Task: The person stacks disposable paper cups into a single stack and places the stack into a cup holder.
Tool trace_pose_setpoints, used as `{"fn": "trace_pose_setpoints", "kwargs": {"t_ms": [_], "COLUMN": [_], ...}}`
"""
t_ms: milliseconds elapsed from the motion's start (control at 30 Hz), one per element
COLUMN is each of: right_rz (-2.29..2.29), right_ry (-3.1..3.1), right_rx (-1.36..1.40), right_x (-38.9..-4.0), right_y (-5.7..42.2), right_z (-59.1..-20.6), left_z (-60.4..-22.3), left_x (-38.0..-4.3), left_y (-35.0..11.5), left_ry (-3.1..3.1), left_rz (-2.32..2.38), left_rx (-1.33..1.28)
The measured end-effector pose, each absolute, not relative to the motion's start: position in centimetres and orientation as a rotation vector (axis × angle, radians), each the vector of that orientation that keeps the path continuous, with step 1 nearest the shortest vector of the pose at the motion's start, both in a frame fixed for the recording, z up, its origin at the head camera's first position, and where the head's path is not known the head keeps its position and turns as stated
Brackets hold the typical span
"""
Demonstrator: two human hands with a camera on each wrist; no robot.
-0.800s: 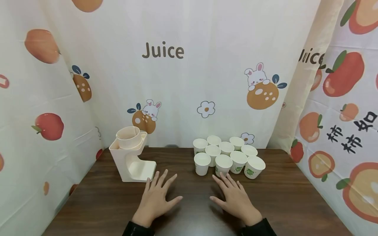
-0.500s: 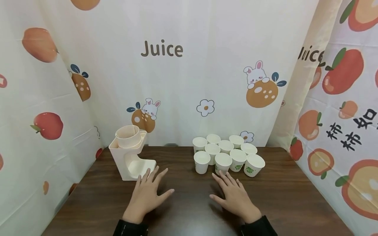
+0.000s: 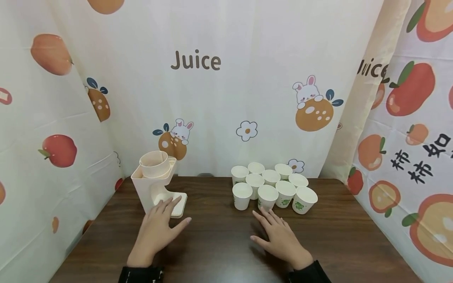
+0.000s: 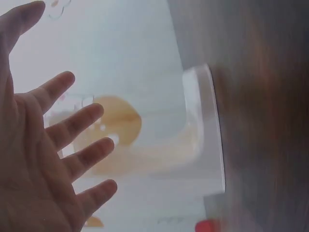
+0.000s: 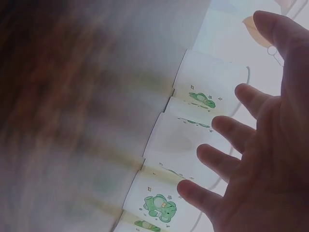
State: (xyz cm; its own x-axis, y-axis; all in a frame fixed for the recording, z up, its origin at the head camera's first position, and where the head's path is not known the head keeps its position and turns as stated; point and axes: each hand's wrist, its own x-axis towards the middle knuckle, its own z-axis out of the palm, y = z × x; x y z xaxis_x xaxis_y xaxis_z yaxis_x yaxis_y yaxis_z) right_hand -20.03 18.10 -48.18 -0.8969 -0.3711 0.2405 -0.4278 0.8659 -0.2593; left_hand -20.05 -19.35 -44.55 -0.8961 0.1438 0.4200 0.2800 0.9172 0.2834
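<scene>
My left hand, fingers spread and holding nothing, is just in front of a cream plastic stand with a round cup-like top. In the head view its fingertips overlap the stand's flat base; whether they touch it I cannot tell. The left wrist view shows the palm with the stand beyond the fingers. My right hand hovers with straight, parted fingers before a cluster of white paper cups printed with green animals. In the right wrist view a gap shows between the fingers and those cups.
Both hands are over a dark brown wooden table. Behind it hangs a fruit-printed white curtain, and similar cloth closes off the sides. The cups stand upright, close together, near the table's back edge.
My left hand has moved left and slightly down, from the middle of the table to in front of the cream stand. The right hand and the cups stay nearly where they were.
</scene>
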Motion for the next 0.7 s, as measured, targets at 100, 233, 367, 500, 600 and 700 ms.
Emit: {"fn": "trace_pose_setpoints", "kwargs": {"t_ms": [100,233,367,500,600,700], "right_rz": [0.462,0.49,0.521,0.525,0.531,0.551], "right_ry": [-2.85,-2.841,-2.824,-2.814,-2.811,-2.81], "right_rx": [0.627,0.651,0.698,0.717,0.733,0.754], "right_x": [-20.0,-19.9,-19.8,-19.9,-20.1,-20.0], "right_y": [17.9,17.6,17.4,17.4,17.4,17.4], "right_z": [-48.3,-48.3,-48.3,-48.2,-48.0,-47.9], "left_z": [-44.3,-43.9,-43.5,-43.2,-43.2,-43.5], "left_x": [-20.0,-19.8,-19.6,-19.5,-19.7,-19.6], "left_y": [-20.5,-21.9,-22.9,-23.6,-24.1,-24.6], "left_ry": [-2.606,-2.503,-2.432,-2.409,-2.405,-2.407], "left_rz": [-0.477,-0.496,-0.524,-0.551,-0.577,-0.597], "left_rx": [-0.276,-0.202,-0.112,-0.039,0.017,0.082]}}
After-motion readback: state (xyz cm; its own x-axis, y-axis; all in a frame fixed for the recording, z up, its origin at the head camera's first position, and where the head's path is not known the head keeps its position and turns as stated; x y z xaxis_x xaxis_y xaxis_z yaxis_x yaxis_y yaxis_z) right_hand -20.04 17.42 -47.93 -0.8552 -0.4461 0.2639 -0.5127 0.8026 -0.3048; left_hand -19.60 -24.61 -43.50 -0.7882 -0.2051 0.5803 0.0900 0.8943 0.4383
